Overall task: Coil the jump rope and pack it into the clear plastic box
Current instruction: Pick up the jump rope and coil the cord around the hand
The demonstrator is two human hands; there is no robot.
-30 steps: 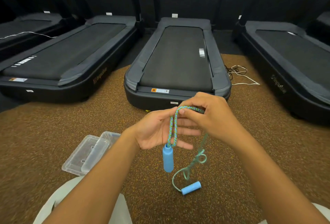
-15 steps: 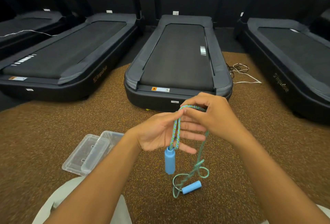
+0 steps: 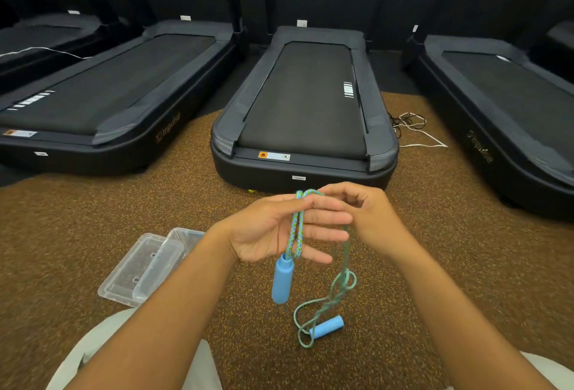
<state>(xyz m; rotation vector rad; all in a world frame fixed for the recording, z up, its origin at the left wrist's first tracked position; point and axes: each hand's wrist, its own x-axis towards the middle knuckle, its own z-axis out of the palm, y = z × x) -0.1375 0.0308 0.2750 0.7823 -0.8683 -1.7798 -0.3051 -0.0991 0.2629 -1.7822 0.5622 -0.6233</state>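
Note:
A blue-green braided jump rope (image 3: 296, 231) loops over the fingers of my left hand (image 3: 273, 231), palm up at the centre. One blue foam handle (image 3: 282, 279) hangs below that palm. My right hand (image 3: 363, 215) pinches the rope just behind the left fingertips. The rest of the rope drops in a loose tangle to the second blue handle (image 3: 327, 326), lying on the floor. The clear plastic box (image 3: 183, 242) and its lid (image 3: 136, 274) lie on the floor to the left, partly hidden by my left forearm.
Brown speckled carpet (image 3: 93, 228) covers the floor. Three black treadmills stand ahead, the middle one (image 3: 307, 104) close behind my hands. Loose black and white cables (image 3: 410, 128) lie right of it. My light trouser knees show at the bottom.
My hands have shifted slightly up and right. The right hand has moved further behind the left fingers. More rope has settled into loops beside the floor handle.

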